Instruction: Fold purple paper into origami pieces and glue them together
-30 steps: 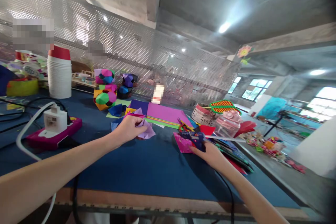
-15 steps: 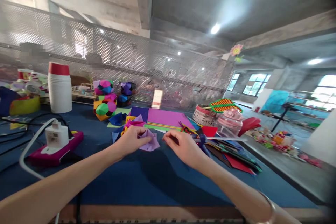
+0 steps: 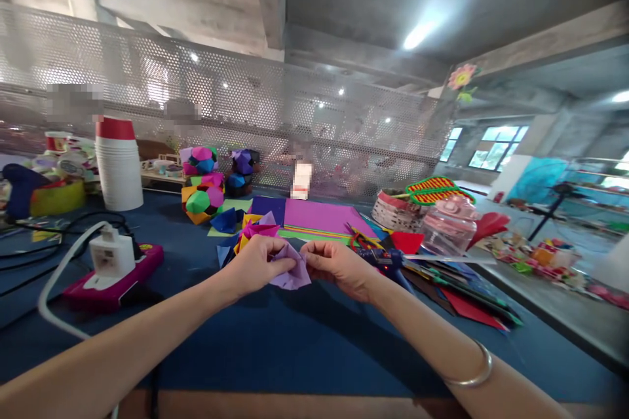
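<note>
Above the middle of the blue table, my left hand (image 3: 258,265) is closed on a folded piece of lilac paper (image 3: 289,277), the thumb lying across it. My right hand (image 3: 341,266) pinches the right edge of the same paper between thumb and fingertips. Just behind my left hand are more folded paper pieces (image 3: 258,228) in pink, yellow and blue; whether they are joined to the lilac piece I cannot tell. A blue glue gun (image 3: 388,259) with a clear glue stick lies to the right of my right hand, a small red light showing on it.
Behind my hands lie purple paper sheets (image 3: 322,217). Paper balls (image 3: 203,200) and stacked white cups (image 3: 118,167) stand at the left, near a magenta power strip (image 3: 105,294) with cables. A basket (image 3: 390,211), a clear jar (image 3: 448,226) and scissors (image 3: 361,236) are at the right.
My right hand has moved left and now grips the lilac paper's right edge; earlier it was apart from it. The view has shifted slightly.
</note>
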Action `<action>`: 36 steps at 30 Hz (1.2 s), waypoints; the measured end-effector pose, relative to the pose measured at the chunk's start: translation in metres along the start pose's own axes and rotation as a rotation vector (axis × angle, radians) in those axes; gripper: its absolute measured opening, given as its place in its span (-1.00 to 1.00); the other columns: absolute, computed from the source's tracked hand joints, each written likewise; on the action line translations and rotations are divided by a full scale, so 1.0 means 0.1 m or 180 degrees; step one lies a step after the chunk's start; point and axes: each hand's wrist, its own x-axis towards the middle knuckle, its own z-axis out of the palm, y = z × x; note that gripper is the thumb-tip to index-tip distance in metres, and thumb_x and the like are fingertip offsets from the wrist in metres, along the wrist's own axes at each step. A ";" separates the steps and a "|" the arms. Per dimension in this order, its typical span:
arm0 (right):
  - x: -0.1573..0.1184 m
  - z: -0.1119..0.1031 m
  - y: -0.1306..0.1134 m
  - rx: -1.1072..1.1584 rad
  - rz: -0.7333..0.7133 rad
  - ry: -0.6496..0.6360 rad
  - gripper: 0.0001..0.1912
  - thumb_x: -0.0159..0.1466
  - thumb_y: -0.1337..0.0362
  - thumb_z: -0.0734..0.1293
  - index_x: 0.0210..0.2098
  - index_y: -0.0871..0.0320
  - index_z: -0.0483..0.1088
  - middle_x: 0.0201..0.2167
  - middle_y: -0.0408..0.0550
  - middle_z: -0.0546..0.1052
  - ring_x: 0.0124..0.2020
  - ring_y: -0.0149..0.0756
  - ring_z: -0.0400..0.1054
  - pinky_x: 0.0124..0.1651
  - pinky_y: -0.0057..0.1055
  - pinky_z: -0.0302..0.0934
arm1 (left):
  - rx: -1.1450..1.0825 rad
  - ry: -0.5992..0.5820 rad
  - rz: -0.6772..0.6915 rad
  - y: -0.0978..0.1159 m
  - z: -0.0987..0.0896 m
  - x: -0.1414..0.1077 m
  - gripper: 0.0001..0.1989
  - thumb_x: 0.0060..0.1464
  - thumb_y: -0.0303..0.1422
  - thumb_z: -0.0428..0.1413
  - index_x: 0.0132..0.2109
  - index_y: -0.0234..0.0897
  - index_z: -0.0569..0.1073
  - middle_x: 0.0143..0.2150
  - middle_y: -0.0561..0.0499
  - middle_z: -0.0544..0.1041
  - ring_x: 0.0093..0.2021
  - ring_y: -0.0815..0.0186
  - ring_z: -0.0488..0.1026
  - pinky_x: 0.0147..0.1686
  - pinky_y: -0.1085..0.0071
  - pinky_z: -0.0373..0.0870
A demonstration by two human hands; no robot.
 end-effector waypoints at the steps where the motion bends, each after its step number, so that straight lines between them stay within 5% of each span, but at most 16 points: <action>1: 0.00 0.00 0.00 0.0056 0.0024 -0.0003 -0.55 0.00 -0.04 0.52 -0.36 0.21 0.43 -0.47 -0.15 0.43 -0.46 -0.45 0.28 -0.29 -0.45 0.18 | 0.0008 -0.0006 0.0017 0.00 0.00 0.00 -0.86 -0.05 -0.37 0.16 -0.36 -0.38 0.52 -0.46 0.02 0.48 -0.43 0.34 0.42 -0.41 0.45 0.30; 17: -0.06 0.01 -0.04 0.0064 0.0028 -0.0100 -0.51 -0.12 -0.03 0.58 -0.45 0.24 0.44 -0.54 -0.19 0.43 -0.50 -0.48 0.31 -0.36 -0.51 0.21 | -0.0010 -0.0274 0.0337 0.02 0.02 -0.04 -0.89 -0.01 -0.45 0.13 -0.34 -0.38 0.56 -0.40 -0.05 0.57 -0.35 0.31 0.49 -0.33 0.43 0.37; 36: -0.14 0.02 -0.19 -0.0659 -0.0215 -0.0294 -0.61 -0.09 0.07 0.57 -0.48 0.24 0.46 -0.56 -0.16 0.48 -0.52 -0.45 0.31 -0.38 -0.48 0.21 | 0.0540 -0.0326 0.0361 0.07 0.07 -0.12 -0.85 -0.05 -0.52 0.08 -0.36 -0.34 0.56 -0.51 0.07 0.49 -0.49 0.42 0.36 -0.49 0.54 0.24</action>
